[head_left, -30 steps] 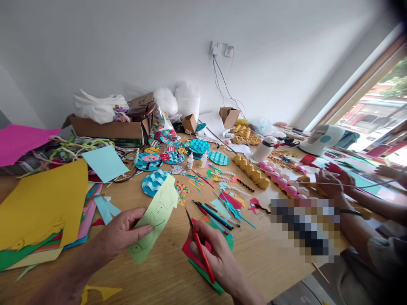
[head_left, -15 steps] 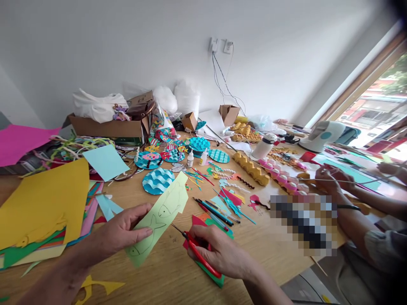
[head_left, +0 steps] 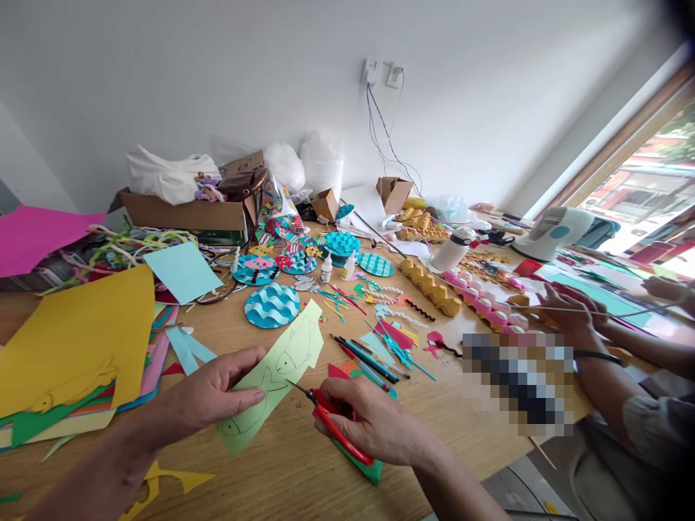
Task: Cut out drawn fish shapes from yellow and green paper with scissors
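My left hand [head_left: 225, 387] pinches a strip of light green paper [head_left: 304, 340] between thumb and fingers. Two fish outlines are drawn on the strip in dark line. In my right hand [head_left: 369, 420] are scissors with red handles [head_left: 339, 434]. Their blade tips meet the paper's right edge, beside the tail of the lower fish. Below my right hand lie red and green paper pieces [head_left: 374, 472]. Several pens and pencils [head_left: 369, 358] rest just beyond it. Yellow paper scraps [head_left: 182, 479] lie near my left forearm.
At left are a large yellow sheet [head_left: 81, 325] and stacked coloured papers. Blue wavy-patterned discs [head_left: 271, 305], glue bottles [head_left: 326, 269] and twisted strands lie ahead. Another person's hands [head_left: 570, 307] hold a thin rod at right. A white bottle [head_left: 453, 250] stands farther back.
The scissors have moved slightly up and left, so their tips now reach the paper's edge. My left hand keeps its hold on the strip. The co-worker's hands have shifted a little.
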Motion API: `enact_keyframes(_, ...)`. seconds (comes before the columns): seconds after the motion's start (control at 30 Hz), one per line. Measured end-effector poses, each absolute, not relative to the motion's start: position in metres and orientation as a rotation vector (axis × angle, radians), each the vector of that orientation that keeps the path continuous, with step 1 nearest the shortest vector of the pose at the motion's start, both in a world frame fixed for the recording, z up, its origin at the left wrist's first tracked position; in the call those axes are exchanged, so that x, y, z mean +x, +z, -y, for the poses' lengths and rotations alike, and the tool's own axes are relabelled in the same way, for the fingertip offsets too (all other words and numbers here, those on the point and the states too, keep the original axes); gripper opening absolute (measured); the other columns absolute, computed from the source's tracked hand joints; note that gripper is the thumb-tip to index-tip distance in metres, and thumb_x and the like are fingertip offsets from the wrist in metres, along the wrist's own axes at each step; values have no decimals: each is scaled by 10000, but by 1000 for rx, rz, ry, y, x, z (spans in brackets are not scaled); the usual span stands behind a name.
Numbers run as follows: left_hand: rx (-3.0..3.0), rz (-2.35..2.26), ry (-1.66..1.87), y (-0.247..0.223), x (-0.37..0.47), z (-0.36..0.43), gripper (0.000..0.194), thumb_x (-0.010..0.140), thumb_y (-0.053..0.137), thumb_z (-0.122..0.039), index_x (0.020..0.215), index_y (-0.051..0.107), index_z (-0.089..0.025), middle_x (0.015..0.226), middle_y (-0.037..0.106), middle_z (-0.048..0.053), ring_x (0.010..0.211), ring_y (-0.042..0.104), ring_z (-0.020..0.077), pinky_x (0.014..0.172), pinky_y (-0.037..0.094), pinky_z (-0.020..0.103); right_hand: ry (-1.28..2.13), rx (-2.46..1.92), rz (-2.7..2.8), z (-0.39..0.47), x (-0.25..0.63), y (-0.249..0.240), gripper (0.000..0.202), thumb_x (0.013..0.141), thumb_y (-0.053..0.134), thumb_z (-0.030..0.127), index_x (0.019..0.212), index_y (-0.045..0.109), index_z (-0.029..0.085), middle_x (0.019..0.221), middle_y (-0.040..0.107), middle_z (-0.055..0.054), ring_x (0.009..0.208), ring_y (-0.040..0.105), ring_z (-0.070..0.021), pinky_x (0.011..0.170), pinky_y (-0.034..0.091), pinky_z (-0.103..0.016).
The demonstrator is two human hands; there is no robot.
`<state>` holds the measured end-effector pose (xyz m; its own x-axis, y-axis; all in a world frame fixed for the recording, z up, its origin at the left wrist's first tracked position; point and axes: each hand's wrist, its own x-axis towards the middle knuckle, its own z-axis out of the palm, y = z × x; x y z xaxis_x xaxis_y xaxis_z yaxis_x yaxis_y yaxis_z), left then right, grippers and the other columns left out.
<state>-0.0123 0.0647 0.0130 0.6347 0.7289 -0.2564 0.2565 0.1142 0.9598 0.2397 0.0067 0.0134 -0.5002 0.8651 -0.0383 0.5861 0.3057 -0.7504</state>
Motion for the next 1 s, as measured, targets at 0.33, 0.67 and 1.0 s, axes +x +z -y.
enact_keyframes(0.33, 1532, -925, 403, 16, -11, -63, 480, 757, 665, -291, 1234, 642, -236, 1189, 714, 46, 1101, 619, 289, 906, 502, 337, 962, -1365, 2230, -5, 238, 13, 208, 892, 570, 251, 699, 552, 178, 601, 497, 40, 528, 379, -93, 470, 238, -212)
enact_keyframes(0.67, 1624, -913, 331, 11, -15, -65, 497, 776, 626, -259, 1273, 617, -256, 1102, 743, 11, 1039, 642, 265, 843, 513, 277, 946, -1349, 2258, -5, 238, 14, 285, 876, 567, 226, 607, 481, 182, 541, 403, 59, 491, 321, -85, 453, 195, -227)
enact_keyframes(1.0, 1635, -837, 271, 17, -12, -64, 504, 776, 575, -189, 1271, 620, -267, 1119, 738, -9, 1046, 636, 262, 865, 496, 282, 942, -1311, 2252, -3, 237, 6, 205, 849, 575, 183, 650, 525, 177, 573, 431, 57, 519, 360, -90, 480, 253, -207)
